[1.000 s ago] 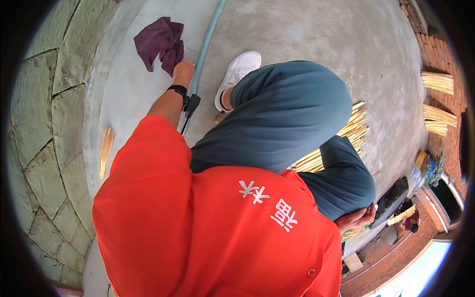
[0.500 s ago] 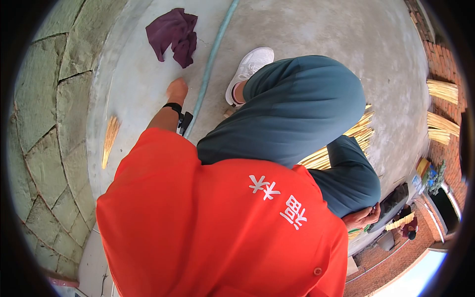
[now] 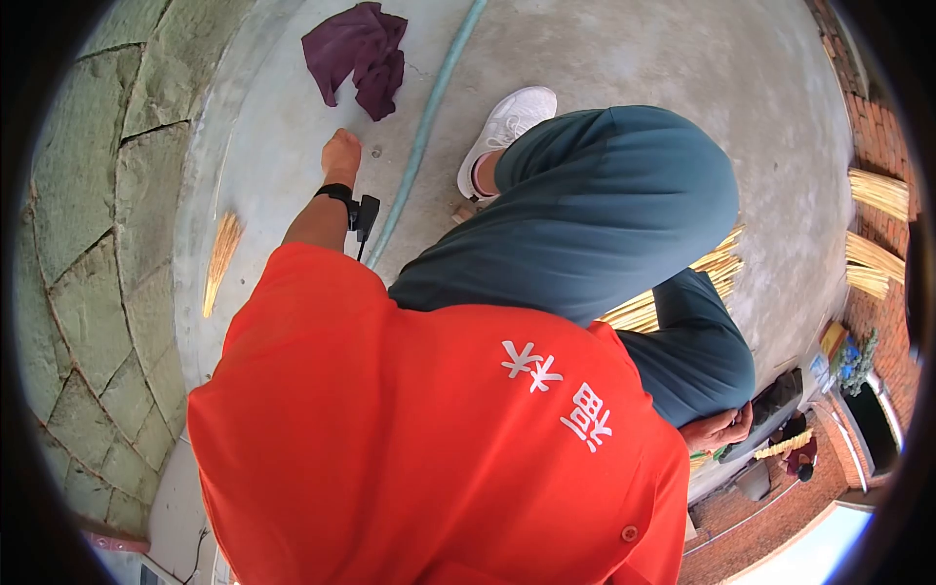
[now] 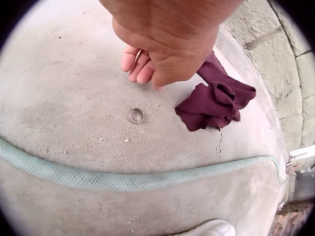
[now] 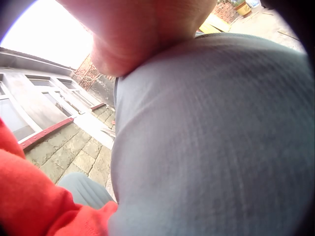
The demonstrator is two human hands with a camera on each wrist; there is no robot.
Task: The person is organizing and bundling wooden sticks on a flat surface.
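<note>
In the left wrist view my left hand (image 4: 170, 44) hangs low over the concrete floor, fingers curled, a thin silvery strip of metal (image 4: 138, 55) showing between them. A small metal ring (image 4: 137, 115) lies on the concrete below the fingertips. Close beside the hand is a crumpled maroon cloth (image 4: 214, 105). In the head view the left hand (image 3: 341, 156) is just below the cloth (image 3: 361, 58). My right hand (image 3: 717, 429) rests against the trouser leg at the lower right, its fingers loosely bent. Trouser fabric (image 5: 211, 137) fills most of the right wrist view below that hand.
A pale green hose (image 3: 429, 127) runs between the left hand and a white shoe (image 3: 512, 127). Straw bundles lie behind the leg (image 3: 634, 312), at the left (image 3: 222, 263) and by the brick wall (image 3: 877, 195). A person (image 3: 799, 456) is in the far background.
My left hand has drawn back from the cloth and now sits farther left, with the small ring showing on the floor. The right hand stays by the leg. The head view has shifted slightly.
</note>
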